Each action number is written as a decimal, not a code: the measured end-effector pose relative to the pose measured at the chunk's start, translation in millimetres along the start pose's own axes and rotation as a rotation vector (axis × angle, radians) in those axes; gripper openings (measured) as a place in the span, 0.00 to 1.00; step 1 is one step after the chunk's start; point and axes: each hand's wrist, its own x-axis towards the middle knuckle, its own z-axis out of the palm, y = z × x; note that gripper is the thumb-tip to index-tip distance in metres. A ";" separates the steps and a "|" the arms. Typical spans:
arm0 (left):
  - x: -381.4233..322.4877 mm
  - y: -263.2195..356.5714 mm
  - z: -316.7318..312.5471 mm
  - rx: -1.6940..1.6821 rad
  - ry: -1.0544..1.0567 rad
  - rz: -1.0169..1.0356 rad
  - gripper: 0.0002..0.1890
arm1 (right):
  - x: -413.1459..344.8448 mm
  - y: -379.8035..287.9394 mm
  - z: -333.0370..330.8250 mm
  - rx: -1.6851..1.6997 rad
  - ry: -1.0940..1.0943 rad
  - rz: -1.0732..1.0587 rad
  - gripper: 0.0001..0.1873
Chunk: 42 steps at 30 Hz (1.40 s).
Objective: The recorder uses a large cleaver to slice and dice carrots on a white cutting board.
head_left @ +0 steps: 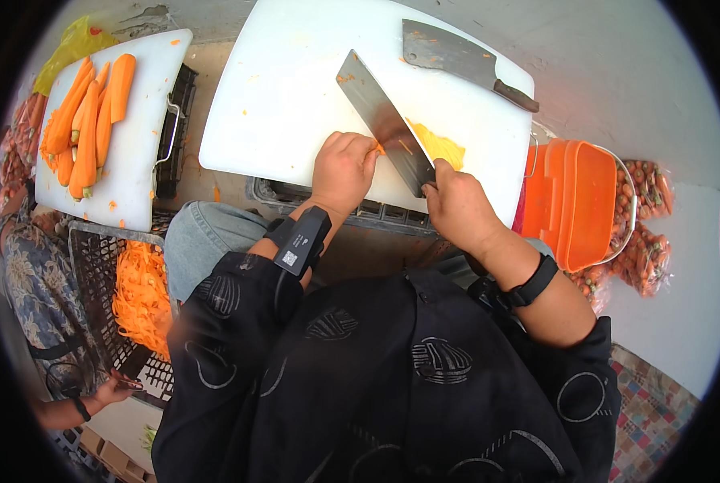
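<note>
My right hand grips a wide cleaver near the right side of a large white cutting board. Its blade slants up and to the left, with orange bits stuck near the tip. Left of the blade, my left hand is curled on the board, pinching a small orange piece of carrot at the blade's side. Most of that piece is hidden by my fingers. Beyond the cleaver's edge lies a flat pile of thin yellow slices, partly covered by the blade.
A second cleaver rests at the board's far right edge. Peeled carrots lie on another white board at left, above a black crate holding carrot peelings. Right stands an orange bucket beside bagged carrots. A co-worker's hand shows lower left.
</note>
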 end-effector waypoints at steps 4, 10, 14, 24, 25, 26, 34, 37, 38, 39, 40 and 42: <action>-0.1 -0.9 1.5 0.002 0.008 -0.001 0.06 | 1.2 0.0 2.8 -0.009 0.002 -0.008 0.09; 0.5 -0.3 2.6 0.015 0.004 -0.012 0.06 | 0.6 -0.2 4.4 -0.024 0.019 -0.021 0.09; 0.7 0.1 2.4 0.008 0.003 -0.014 0.07 | -0.3 0.0 6.5 -0.022 0.036 -0.028 0.09; 0.6 -0.8 3.7 0.021 0.004 -0.028 0.07 | 6.0 -1.5 10.1 -0.026 0.018 -0.012 0.06; 0.4 -1.1 4.0 0.025 0.001 -0.032 0.06 | 6.5 -2.6 9.4 -0.026 0.010 -0.005 0.06; 0.4 -0.9 4.0 0.028 -0.003 -0.036 0.06 | 6.6 -3.6 9.0 -0.026 0.003 0.003 0.06; -0.4 -0.1 0.8 0.031 -0.014 -0.050 0.05 | 17.1 -6.2 15.4 -0.046 -0.021 -0.012 0.04; -1.5 0.8 1.5 0.030 -0.027 -0.049 0.05 | 23.7 -2.1 20.7 -0.038 -0.015 -0.018 0.05; -0.1 0.5 2.0 0.033 -0.019 -0.045 0.05 | 24.7 -1.1 19.7 -0.034 -0.007 -0.013 0.05; 1.1 0.6 2.7 0.036 -0.011 -0.039 0.05 | 23.7 0.2 20.0 -0.006 0.002 -0.008 0.06; 1.0 1.7 3.3 0.034 -0.015 -0.030 0.05 | 22.1 2.0 20.7 0.024 0.013 -0.002 0.07; 1.8 1.6 3.2 0.039 -0.024 -0.002 0.05 | 19.6 4.7 17.8 0.119 0.059 0.000 0.09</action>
